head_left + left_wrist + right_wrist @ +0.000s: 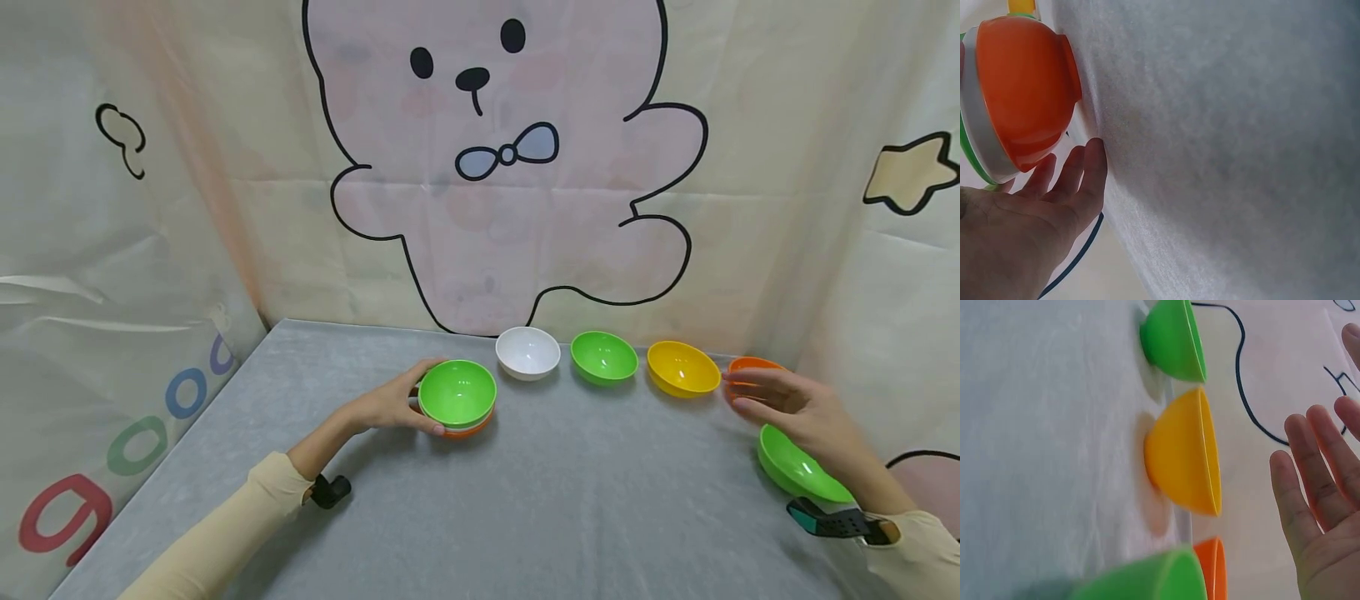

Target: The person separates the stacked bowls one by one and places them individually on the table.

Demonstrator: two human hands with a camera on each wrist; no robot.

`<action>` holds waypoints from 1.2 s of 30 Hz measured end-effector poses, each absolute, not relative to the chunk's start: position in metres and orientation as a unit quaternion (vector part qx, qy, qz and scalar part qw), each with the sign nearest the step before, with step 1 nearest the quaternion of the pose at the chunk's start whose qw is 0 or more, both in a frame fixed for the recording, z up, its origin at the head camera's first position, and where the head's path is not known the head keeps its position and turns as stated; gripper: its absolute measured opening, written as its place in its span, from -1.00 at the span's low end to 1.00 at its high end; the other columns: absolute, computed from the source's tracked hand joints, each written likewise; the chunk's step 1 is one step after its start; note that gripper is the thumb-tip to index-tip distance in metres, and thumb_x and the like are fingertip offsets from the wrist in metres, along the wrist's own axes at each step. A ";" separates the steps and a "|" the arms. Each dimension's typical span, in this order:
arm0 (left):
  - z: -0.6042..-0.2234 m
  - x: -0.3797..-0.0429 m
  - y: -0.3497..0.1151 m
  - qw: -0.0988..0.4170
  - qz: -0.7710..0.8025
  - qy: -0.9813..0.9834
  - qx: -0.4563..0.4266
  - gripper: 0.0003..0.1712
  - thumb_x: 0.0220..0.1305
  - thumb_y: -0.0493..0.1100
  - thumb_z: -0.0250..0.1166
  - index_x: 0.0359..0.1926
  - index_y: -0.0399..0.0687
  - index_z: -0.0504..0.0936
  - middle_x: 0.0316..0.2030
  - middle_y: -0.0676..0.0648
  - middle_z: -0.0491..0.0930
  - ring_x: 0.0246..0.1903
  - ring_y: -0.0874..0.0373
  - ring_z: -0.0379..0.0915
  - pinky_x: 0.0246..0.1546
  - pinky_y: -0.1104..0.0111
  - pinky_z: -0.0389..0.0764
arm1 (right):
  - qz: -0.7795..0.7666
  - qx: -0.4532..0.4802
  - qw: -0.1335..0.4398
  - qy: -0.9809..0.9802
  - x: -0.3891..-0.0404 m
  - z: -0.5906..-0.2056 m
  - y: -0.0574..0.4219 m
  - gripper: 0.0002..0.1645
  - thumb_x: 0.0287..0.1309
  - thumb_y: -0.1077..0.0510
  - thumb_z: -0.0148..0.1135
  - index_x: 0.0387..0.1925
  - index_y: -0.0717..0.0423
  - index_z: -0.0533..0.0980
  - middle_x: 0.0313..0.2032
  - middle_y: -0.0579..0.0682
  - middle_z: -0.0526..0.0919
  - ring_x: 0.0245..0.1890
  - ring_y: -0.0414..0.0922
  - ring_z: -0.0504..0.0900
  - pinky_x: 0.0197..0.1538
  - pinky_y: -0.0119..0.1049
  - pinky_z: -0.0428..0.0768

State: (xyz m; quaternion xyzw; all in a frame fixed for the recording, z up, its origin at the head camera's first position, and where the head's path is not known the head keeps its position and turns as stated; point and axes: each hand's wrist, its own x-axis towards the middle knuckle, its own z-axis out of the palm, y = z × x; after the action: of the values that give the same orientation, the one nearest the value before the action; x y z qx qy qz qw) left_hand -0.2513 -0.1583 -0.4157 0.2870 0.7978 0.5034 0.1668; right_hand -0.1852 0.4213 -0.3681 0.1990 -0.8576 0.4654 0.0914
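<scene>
My left hand (393, 404) holds a stack of bowls from its left side, thumb in front and fingers behind. A green bowl (457, 396) tops the stack, a white bowl (980, 112) sits in the middle and an orange bowl (1029, 87) is lowest. The lower fingers spread beside the orange bowl in the left wrist view. On the far right, my right hand (813, 417) is held above the table with extended fingers and nothing in it. It partly hides another orange bowl (756, 363). Below it rests a tilted-looking green bowl (798, 471).
Along the back edge of the grey-covered table (555, 500) stand a white bowl (527, 354), a green bowl (603, 358) and a yellow bowl (682, 371), all upright. A printed curtain (262, 125) hangs behind and at both sides.
</scene>
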 end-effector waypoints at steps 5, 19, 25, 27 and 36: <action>-0.415 -0.251 -0.158 0.168 0.502 0.798 0.289 0.19 0.09 -0.14 0.61 0.58 -0.01 0.04 0.36 -0.19 0.25 0.34 -0.17 0.22 0.25 -0.05 0.38 | 0.469 0.215 0.086 -0.852 -0.193 -0.368 0.405 -0.51 0.27 0.44 0.31 0.22 0.34 0.50 0.10 0.04 0.64 0.01 -0.11 0.69 -0.05 -0.35 0.64; -0.416 -0.251 -0.159 0.170 0.506 0.792 0.297 0.18 0.10 -0.15 0.60 0.58 -0.01 0.03 0.35 -0.19 0.25 0.31 -0.15 0.25 0.23 -0.02 0.43 | 0.486 0.231 0.077 -0.839 -0.213 -0.372 0.373 -0.54 0.29 0.41 0.32 0.21 0.27 0.52 0.13 0.19 0.61 0.02 -0.01 0.69 -0.06 -0.36 0.64; -0.416 -0.252 -0.159 0.170 0.504 0.794 0.295 0.19 0.10 -0.14 0.60 0.58 -0.03 0.02 0.36 -0.20 0.24 0.31 -0.17 0.25 0.23 -0.02 0.42 | 0.489 0.246 0.061 -0.835 -0.225 -0.378 0.360 -0.54 0.28 0.38 0.35 0.20 0.25 0.54 0.13 0.24 0.60 0.05 0.05 0.67 -0.02 -0.35 0.63; -0.416 -0.252 -0.158 0.170 0.502 0.795 0.295 0.20 0.10 -0.14 0.60 0.59 -0.06 0.01 0.36 -0.20 0.24 0.32 -0.17 0.25 0.23 -0.02 0.42 | 0.493 0.249 0.056 -0.831 -0.227 -0.380 0.355 -0.54 0.28 0.37 0.35 0.20 0.24 0.54 0.13 0.23 0.61 0.05 0.03 0.67 -0.01 -0.33 0.63; -0.418 -0.253 -0.159 0.167 0.501 0.798 0.291 0.20 0.08 -0.15 0.61 0.58 -0.01 0.03 0.35 -0.19 0.26 0.31 -0.17 0.26 0.23 -0.01 0.42 | 0.534 0.279 0.026 -0.798 -0.239 -0.381 0.329 -0.55 0.32 0.39 0.30 0.22 0.28 0.51 0.14 0.14 0.61 0.10 0.11 0.63 0.03 -0.27 0.63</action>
State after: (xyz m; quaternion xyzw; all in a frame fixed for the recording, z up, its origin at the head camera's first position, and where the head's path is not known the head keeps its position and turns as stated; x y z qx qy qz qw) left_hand -0.2534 -0.1585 -0.4176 0.2913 0.7979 0.5006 0.1671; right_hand -0.2389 0.3291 -0.3806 0.2789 -0.7979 0.5337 0.0263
